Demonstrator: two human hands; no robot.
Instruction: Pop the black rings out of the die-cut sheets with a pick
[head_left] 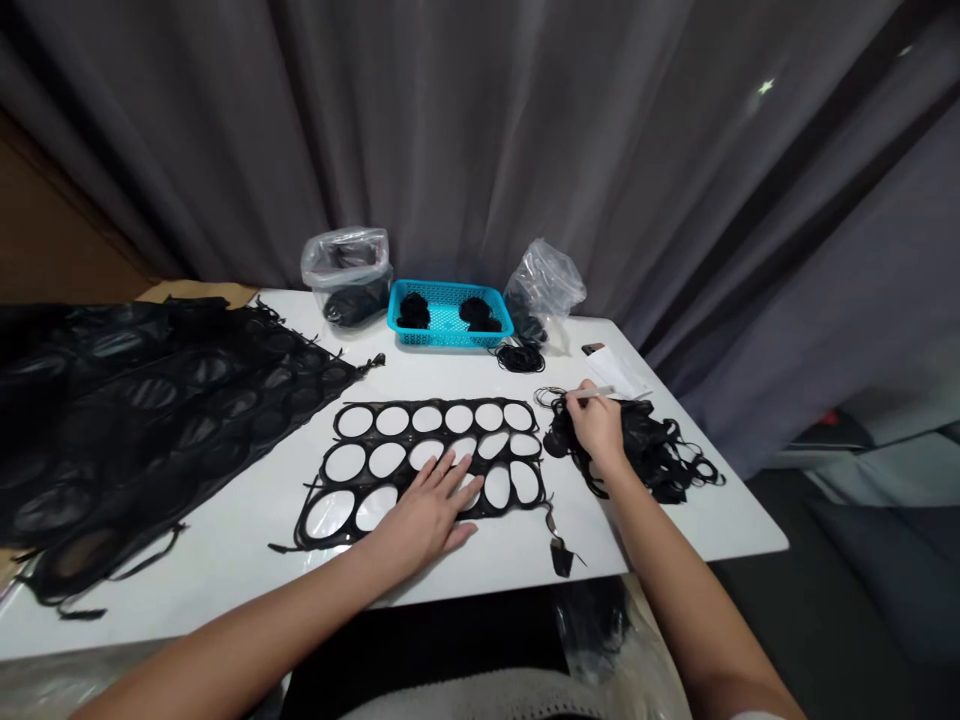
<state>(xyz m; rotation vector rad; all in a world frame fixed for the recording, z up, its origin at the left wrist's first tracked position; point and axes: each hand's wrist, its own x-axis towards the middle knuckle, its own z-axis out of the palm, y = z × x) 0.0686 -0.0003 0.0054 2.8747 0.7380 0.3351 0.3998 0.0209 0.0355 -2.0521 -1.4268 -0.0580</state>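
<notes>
My left hand point(431, 510) lies flat with fingers spread on a black sheet with rows of round cut-outs point(358, 442). White tabletop shows through its holes, and a few at the right are bent out of shape. Above a heap of black strips and rings point(652, 455), my right hand point(600, 430) is closed around a slim, pale, pen-like tool point(596, 392). Its exact kind is too small to make out. Thin black loops point(551, 397) lie just left of those fingers. A small black scrap point(561, 558) hangs from a strip near the front edge.
A turquoise basket point(450, 341) with black bundles stands at the back, between a bag-lined clear tub point(346, 275) and a clear plastic bag point(544, 285). Black coiled loops point(520, 357) sit before it. Large black sheets point(172, 400) cover the left side; white paper point(619, 372) lies right.
</notes>
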